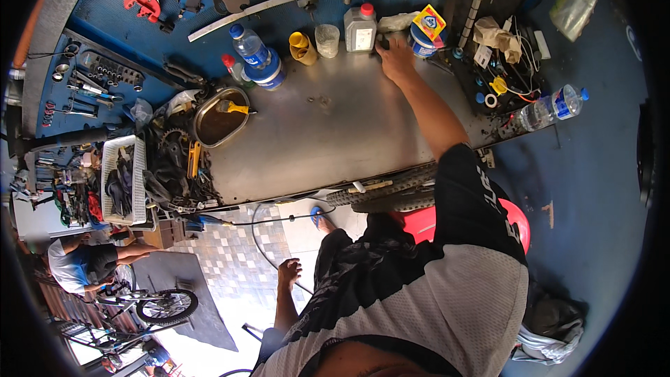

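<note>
My right hand reaches to the back of the metal workbench, palm down. Its fingertips are hard to make out, and a small dark patch shows beside them. Just left of it stands a grey bottle with a red cap. Behind the fingers lies a crumpled pale cloth or bag, and to the right is a blue tub with a yellow and red packet on top. My left hand hangs low at my side over the floor, empty, its fingers loosely bent and apart.
Along the bench's back stand a clear cup, yellow cups and a blue-labelled bottle. A metal tray holds a yellow-handled brush. A bicycle tyre lies along the front edge. Another person is beside a bicycle, lower left.
</note>
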`<state>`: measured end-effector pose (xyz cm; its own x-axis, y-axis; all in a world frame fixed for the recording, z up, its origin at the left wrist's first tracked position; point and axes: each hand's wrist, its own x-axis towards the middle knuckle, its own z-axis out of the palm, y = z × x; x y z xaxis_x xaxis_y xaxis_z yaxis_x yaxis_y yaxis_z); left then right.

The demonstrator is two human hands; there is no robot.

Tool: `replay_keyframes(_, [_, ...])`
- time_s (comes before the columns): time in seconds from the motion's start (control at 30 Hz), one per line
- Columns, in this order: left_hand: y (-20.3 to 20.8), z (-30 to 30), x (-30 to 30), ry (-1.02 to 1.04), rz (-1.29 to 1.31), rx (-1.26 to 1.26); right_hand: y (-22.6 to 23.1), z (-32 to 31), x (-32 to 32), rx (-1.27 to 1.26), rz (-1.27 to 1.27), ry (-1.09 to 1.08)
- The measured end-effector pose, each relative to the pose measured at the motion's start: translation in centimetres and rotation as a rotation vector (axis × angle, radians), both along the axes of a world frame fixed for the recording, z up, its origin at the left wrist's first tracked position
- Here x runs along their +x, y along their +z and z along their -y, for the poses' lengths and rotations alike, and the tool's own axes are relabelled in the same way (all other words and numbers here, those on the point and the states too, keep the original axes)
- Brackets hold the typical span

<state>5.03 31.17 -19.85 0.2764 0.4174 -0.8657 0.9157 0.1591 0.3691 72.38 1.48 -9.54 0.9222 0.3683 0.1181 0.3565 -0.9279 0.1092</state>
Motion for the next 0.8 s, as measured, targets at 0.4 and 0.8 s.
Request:
replay_keyframes(0.4, [0.9, -2.2, -3.3, 0.053, -0.062, 0.018, 0.0, 0.3, 1.2, 0.006, -0.093, -0.11])
replay_keyframes(0.8, [0.2, -2.4, -7.2, 0.157, -0.059, -0.033, -0.1, -1.2, 0.0, -0.069, -0.114, -0.257])
